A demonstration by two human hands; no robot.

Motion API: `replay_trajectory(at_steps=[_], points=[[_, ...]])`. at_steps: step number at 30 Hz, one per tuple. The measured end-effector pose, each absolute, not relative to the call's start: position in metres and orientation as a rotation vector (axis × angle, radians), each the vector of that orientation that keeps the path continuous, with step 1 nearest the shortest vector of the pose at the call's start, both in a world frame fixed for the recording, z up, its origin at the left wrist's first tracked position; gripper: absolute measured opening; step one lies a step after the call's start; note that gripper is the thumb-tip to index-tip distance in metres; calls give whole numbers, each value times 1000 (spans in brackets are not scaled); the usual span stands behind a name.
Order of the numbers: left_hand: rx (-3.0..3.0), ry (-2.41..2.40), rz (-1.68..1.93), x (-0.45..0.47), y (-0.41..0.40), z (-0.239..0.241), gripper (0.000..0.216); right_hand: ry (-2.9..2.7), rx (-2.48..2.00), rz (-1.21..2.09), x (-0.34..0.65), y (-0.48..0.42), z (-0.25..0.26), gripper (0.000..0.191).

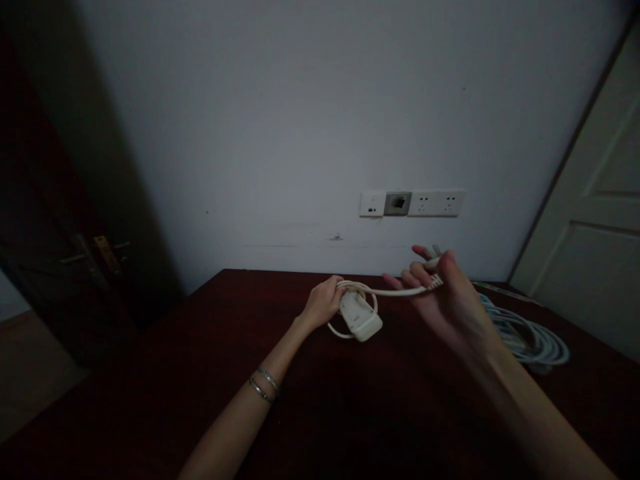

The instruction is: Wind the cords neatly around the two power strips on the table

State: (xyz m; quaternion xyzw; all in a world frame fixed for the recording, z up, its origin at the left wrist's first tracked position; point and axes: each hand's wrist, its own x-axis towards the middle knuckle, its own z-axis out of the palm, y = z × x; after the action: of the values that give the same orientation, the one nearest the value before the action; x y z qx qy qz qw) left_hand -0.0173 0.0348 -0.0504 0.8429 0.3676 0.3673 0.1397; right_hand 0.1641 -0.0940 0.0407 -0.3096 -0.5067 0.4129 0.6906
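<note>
My left hand [324,303] grips a white power strip [359,319] with its cord [395,291] looped around it, held just above the dark red table [210,347]. My right hand [440,293] is raised to the right and pinches the plug end [434,267] of the same cord between thumb and fingers. The cord runs taut from the strip to my right hand. Two thin bracelets sit on my left wrist.
A coil of pale blue-white cable [530,337] lies on the table at the right. A row of wall sockets [413,203] is on the white wall behind. A dark door with a handle [95,257] is at left, a white door [595,220] at right.
</note>
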Motion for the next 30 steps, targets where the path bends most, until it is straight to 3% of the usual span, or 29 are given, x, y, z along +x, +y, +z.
replay_trajectory(at_steps=[4,11,15,18,24,30], points=[[2364,1054,1106,-24,43,-51,23,-1237,-670,1080,168,-96,39,33],[2391,1033,1199,-35,51,-46,22,-1402,-682,1298,167,-98,28,46],[2481,997,1229,-32,49,-43,21,-1445,-664,1348,166,-102,30,36],[2580,922,1229,-28,46,-42,20,-1570,-877,1103,163,-102,30,31],[2618,826,1218,-25,38,-35,22,-1901,-1150,238,158,-80,5,27],[2569,810,1244,-25,34,-28,21,-2086,-1045,264,158,-65,-15,38]])
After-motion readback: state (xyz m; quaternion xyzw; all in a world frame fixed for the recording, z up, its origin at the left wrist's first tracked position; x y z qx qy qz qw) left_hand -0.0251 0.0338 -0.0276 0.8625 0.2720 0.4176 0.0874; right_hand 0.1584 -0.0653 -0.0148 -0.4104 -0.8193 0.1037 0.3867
